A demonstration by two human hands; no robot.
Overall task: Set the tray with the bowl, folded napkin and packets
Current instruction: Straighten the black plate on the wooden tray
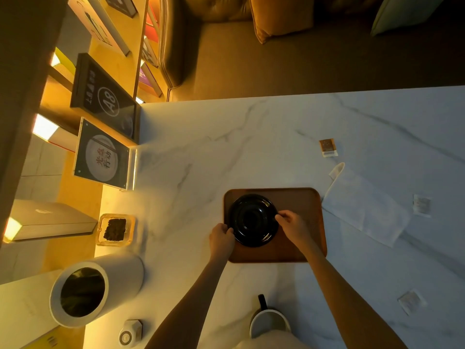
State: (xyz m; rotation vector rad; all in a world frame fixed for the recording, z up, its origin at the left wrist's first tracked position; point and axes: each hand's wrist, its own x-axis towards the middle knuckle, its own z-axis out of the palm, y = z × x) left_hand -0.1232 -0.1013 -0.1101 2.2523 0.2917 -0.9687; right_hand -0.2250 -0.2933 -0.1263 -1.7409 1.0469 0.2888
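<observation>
A: Obs. 1, bowl position?

B: The black bowl (253,220) sits on the left half of the brown tray (302,197). The tray lies on the marble table (226,147), nearer the near edge than the far edge.

A: Hands?

B: The left hand (221,238) is at the bowl's left rim with its fingers curled onto it. The right hand (292,226) is at the right rim, thumb and fingertips pinching it. Both hands grasp the bowl. Whether the bowl rests fully on the tray or is slightly lifted cannot be told.

A: Napkin?

B: The white napkin (364,210) lies flat on the table just beside the tray's right edge, not on the tray.

A: Packets?

B: Three, all on the table and off the tray. The brown packet (327,147) is beyond the napkin, toward the far edge. The white packet (422,205) is just right of the napkin. The pale packet (410,302) lies toward the near edge, well apart from the tray.

A: Other items?

B: A mug (269,321) stands at the near edge between the forearms. A white cylinder (95,290) and a glass dish (115,229) with dark contents stand along the left edge
</observation>
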